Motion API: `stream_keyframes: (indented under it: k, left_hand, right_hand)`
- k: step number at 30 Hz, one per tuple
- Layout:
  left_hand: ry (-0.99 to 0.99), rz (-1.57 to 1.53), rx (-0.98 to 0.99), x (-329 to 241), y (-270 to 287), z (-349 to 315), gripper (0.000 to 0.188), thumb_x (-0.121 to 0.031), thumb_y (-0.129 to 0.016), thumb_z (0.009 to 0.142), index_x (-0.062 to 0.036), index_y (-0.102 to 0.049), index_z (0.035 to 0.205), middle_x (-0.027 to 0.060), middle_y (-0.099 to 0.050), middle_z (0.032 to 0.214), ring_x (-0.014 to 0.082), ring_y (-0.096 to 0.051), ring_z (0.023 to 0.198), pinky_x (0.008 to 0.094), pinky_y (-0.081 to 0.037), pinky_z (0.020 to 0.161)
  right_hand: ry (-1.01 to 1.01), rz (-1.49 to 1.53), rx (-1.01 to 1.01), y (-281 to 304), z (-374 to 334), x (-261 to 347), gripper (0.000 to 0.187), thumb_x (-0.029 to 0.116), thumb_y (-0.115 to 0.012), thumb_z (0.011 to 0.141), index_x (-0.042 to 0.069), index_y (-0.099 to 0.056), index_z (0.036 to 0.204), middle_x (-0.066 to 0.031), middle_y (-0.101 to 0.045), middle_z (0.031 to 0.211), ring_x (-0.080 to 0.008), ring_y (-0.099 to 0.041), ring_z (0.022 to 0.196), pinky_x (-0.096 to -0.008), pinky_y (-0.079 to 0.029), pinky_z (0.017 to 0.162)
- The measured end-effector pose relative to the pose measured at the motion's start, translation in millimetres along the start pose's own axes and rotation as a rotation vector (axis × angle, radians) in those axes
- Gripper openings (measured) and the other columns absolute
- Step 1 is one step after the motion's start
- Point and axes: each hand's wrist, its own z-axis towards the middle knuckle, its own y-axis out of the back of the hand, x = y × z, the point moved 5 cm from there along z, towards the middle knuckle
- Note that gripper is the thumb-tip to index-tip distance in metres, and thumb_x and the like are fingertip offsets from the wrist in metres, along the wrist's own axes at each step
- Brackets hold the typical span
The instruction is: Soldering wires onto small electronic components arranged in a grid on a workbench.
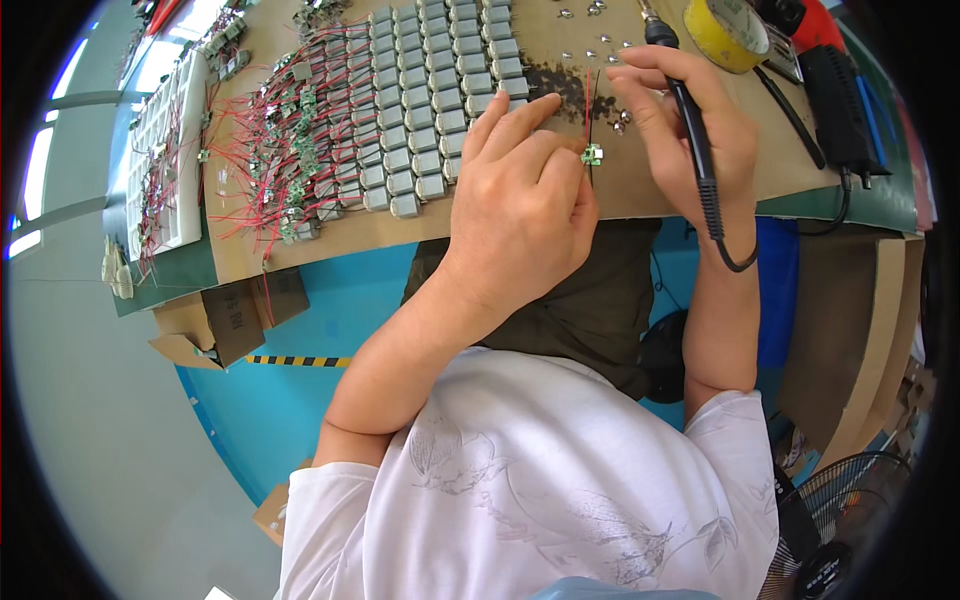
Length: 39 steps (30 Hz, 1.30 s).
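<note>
My left hand [522, 205] is over the work surface, its thumb and index finger pinched at a small green circuit board [593, 155]. Red and black wires [588, 105] run up from that board. In my right hand [705, 135] is a black soldering iron [690, 110], held like a pen with its tip pointing up and away from the board. The iron's cord loops down past my wrist. Left of my left hand lie tight rows of grey, motor-like blocks [412, 105], with red wires leading to a heap of small green boards [290, 140].
Small shiny metal bits [605, 40] lie near dark scorch marks [560, 82] on the cardboard sheet [640, 203]. A yellow tape roll [718, 38] and a black box with a cord [843, 120] are at right. A white tray [190, 110] stands left; a fan [850, 510] is lower right.
</note>
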Motion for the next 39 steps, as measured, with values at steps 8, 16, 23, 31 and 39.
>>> stream_keyframes:
  k: [8, 16, 23, 31, 39]
  left_hand:
    - [-0.006, -0.004, -0.007, 0.8, -0.4, -2.9, 0.010, 0.000, -0.068, 0.072, 0.0014, -0.064, 0.081, 0.0130, -0.069, 0.091, 0.0373, -0.064, 0.110, 0.0577, -0.045, 0.105]
    - [0.017, 0.000, -0.052, 1.3, 0.2, -2.6, 0.014, 0.002, -0.072, 0.072, -0.0051, -0.060, 0.074, 0.0062, -0.071, 0.091, 0.0343, -0.067, 0.110, 0.0569, -0.047, 0.102]
    - [0.016, -0.004, -0.062, 1.9, 1.0, -4.7, 0.013, 0.002, -0.072, 0.072, -0.0048, -0.061, 0.074, 0.0063, -0.071, 0.092, 0.0343, -0.067, 0.110, 0.0570, -0.047, 0.102]
    - [0.023, -0.010, -0.074, -0.3, 0.6, -5.3, 0.014, 0.003, -0.072, 0.072, -0.0047, -0.062, 0.076, 0.0065, -0.072, 0.094, 0.0343, -0.066, 0.112, 0.0566, -0.047, 0.103]
    - [0.054, -0.030, -0.069, -6.2, 19.0, -8.1, 0.015, -0.001, -0.074, 0.073, -0.0023, -0.065, 0.085, 0.0115, -0.069, 0.106, 0.0364, -0.062, 0.116, 0.0569, -0.045, 0.104]
  right_hand:
    - [0.071, -0.038, 0.055, -11.4, 7.4, -7.1, 0.035, 0.005, -0.079, 0.083, 0.008, -0.067, 0.115, -0.0015, -0.076, 0.089, -0.0014, -0.044, 0.050, -0.0200, -0.036, 0.048]
    - [0.041, -0.046, 0.071, -11.2, 13.8, -3.0, 0.032, 0.006, -0.078, 0.081, 0.009, -0.065, 0.110, -0.0081, -0.073, 0.079, -0.0219, -0.073, 0.072, -0.0308, -0.055, 0.063]
    - [-0.110, 0.021, 0.146, -14.4, 13.8, -3.8, 0.033, 0.006, -0.079, 0.081, 0.008, -0.065, 0.111, -0.0078, -0.073, 0.077, -0.0187, -0.072, 0.069, -0.0289, -0.054, 0.062]
    - [-0.123, 0.046, 0.167, -19.6, 12.3, -4.1, 0.033, 0.004, -0.077, 0.082, 0.008, -0.064, 0.112, -0.0067, -0.072, 0.075, -0.0160, -0.071, 0.067, -0.0277, -0.054, 0.060]
    - [-0.235, 0.132, 0.134, -17.3, 14.3, -6.4, 0.035, 0.005, -0.077, 0.081, 0.010, -0.066, 0.114, -0.0006, -0.072, 0.077, -0.0039, -0.050, 0.053, -0.0212, -0.040, 0.050]
